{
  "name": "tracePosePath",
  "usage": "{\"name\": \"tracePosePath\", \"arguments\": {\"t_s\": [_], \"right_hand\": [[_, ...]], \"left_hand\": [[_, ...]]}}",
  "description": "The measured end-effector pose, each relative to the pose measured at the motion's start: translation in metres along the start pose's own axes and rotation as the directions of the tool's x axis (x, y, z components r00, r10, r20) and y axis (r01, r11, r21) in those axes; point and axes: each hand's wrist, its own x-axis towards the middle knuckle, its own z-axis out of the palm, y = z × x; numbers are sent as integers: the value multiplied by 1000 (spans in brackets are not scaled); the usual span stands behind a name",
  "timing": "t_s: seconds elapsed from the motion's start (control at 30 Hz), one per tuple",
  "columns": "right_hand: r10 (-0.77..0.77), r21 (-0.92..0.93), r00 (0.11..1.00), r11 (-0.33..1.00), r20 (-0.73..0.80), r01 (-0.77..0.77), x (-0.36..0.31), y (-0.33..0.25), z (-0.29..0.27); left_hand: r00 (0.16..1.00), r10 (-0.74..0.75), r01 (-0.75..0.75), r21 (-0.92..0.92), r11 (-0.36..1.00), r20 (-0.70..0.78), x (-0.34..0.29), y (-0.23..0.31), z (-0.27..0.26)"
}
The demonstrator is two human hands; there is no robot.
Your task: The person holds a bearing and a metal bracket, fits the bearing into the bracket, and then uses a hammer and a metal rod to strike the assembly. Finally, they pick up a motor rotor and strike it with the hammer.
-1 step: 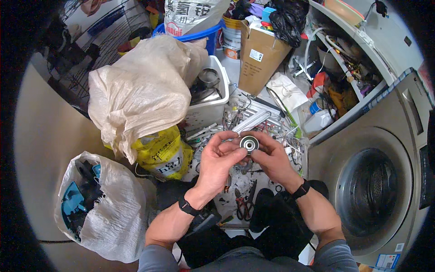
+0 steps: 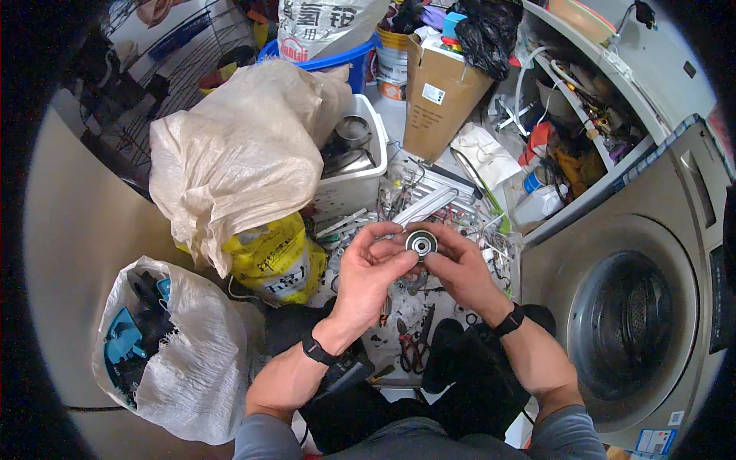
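Between both hands, over the middle of the littered floor, is a small round metal part (image 2: 422, 244) with concentric rings and a dark centre, much like a bearing. Its ringed face is turned up toward me. My left hand (image 2: 377, 257) pinches its left side, with the thumb near its lower edge. My right hand (image 2: 456, 259) grips it from the right, index finger along the top and thumb below. The part's underside is hidden by the fingers. Below the hands, near my feet, lie pliers (image 2: 414, 349) with dark red handles.
Loose metal scraps and strips (image 2: 429, 205) cover the floor ahead. At left stand an open white sack (image 2: 195, 353), a yellow bag (image 2: 276, 261) and a large beige sack (image 2: 238, 138). A white bin (image 2: 376, 130) and cardboard box (image 2: 437, 100) are beyond; a washing machine (image 2: 552, 268) is right.
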Motion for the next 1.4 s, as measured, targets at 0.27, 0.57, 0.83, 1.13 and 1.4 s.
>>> {"name": "tracePosePath", "arguments": {"t_s": [0.27,0.57,0.83,1.13,1.4], "right_hand": [[-76,-193,979,980,-188,39,-6,-1,9],[-34,-240,982,971,-187,-12,-11,3,0],[-347,-458,925,855,-156,243,-7,-41,-34],[-376,-443,771,886,-514,137,-200,-72,-78],[329,29,302,718,-895,-696,-449,295,-135]], "left_hand": [[996,17,-2,165,986,-90,-1,-2,5],[995,-83,86,62,994,-47,-5,-9,0],[995,63,-98,612,785,79,7,-6,7],[987,56,-156,822,548,150,12,-45,-5],[976,10,-208,918,338,217,19,-99,-31]]}}
